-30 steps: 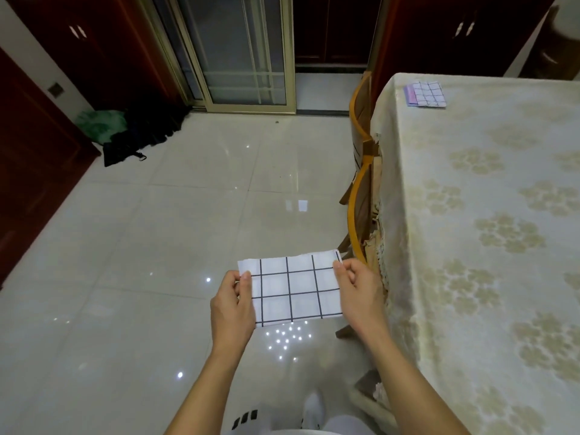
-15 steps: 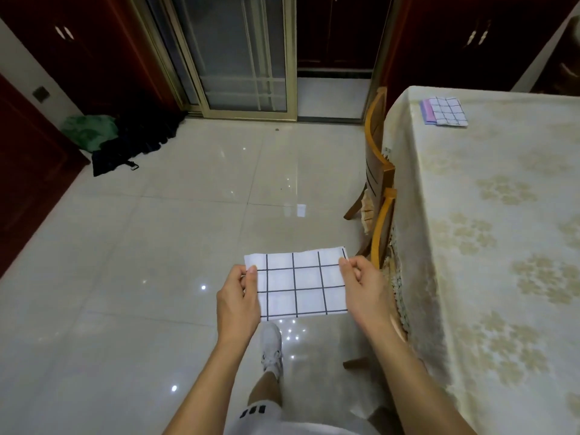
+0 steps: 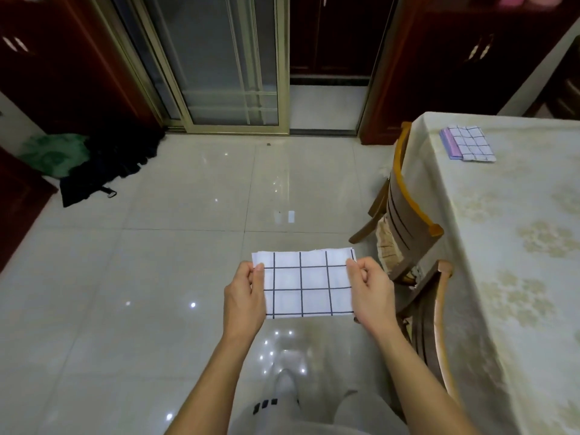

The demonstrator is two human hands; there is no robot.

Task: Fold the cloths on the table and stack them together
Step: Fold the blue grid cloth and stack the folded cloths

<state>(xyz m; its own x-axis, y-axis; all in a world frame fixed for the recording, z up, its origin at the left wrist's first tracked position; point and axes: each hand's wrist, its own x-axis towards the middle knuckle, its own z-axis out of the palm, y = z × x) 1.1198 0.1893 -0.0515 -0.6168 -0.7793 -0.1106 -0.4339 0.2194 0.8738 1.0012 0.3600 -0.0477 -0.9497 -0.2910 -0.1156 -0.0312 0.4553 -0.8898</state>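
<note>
We see left hand [image 3: 244,298] and right hand [image 3: 370,291] pinching folded grid cloth [image 3: 306,284] by its side edges, over the floor beside table [image 3: 514,277]; folded stack [image 3: 468,143] at the table's far corner; no legible text

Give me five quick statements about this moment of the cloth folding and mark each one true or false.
1. Both hands hold the folded white cloth with a dark grid. True: the left hand pinches its left edge and the right hand its right edge.
2. The cloth lies flat on the table. False: it is held in the air above the glossy tiled floor.
3. A stack of folded cloths sits on the table with the pale floral tablecloth. True.
4. That stack is near the person's right elbow. False: it is at the table's far end.
5. Wooden chairs stand along the table's side. True.
</note>
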